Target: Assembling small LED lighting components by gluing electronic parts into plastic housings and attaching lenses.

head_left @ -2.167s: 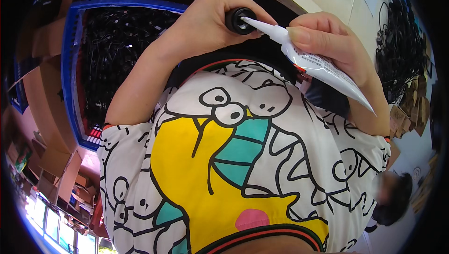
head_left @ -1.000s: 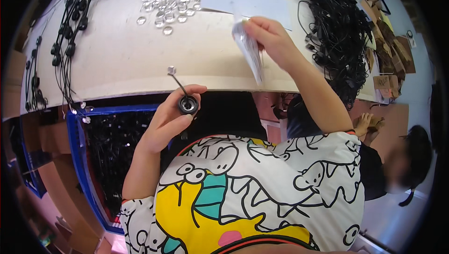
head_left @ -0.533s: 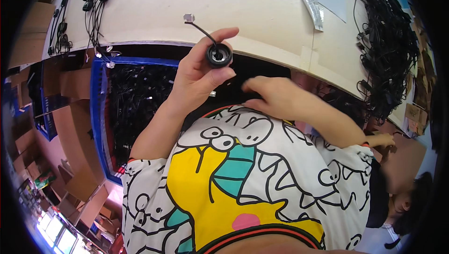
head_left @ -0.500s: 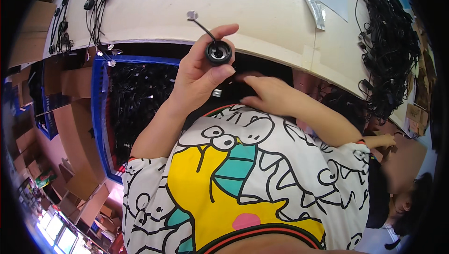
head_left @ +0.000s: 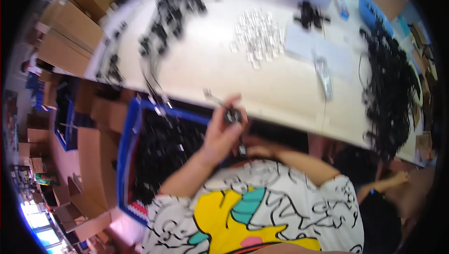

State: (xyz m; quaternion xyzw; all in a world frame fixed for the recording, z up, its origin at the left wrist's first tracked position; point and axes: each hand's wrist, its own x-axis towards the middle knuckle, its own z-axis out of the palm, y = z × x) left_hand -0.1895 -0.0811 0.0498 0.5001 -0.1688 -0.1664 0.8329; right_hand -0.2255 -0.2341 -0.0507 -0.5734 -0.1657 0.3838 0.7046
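Observation:
My left hand [head_left: 216, 136] is at the table's front edge, closed around a small black round part [head_left: 232, 116] with a ring-like opening. A short dark cable runs from the part to a small metal plug [head_left: 207, 94] above my fingers. My right hand [head_left: 260, 150] is lower, close to my shirt and under the table edge. Its fingers are blurred and partly in shadow, so what they hold cannot be made out. A small metallic piece [head_left: 242, 150] shows between my two hands.
On the table [head_left: 201, 73] lie many clear pieces [head_left: 258, 36], black cables [head_left: 170, 17], white paper [head_left: 299, 41] and a clear packet [head_left: 323, 80]. A thick cable bundle [head_left: 390, 95] hangs at the right. A blue-rimmed crate [head_left: 125, 160] of black cables stands at left. Another person's hand [head_left: 398, 178] is at right.
The view has shifted, so more of the table shows and both hands appear lower in it. My left hand still holds the black round part.

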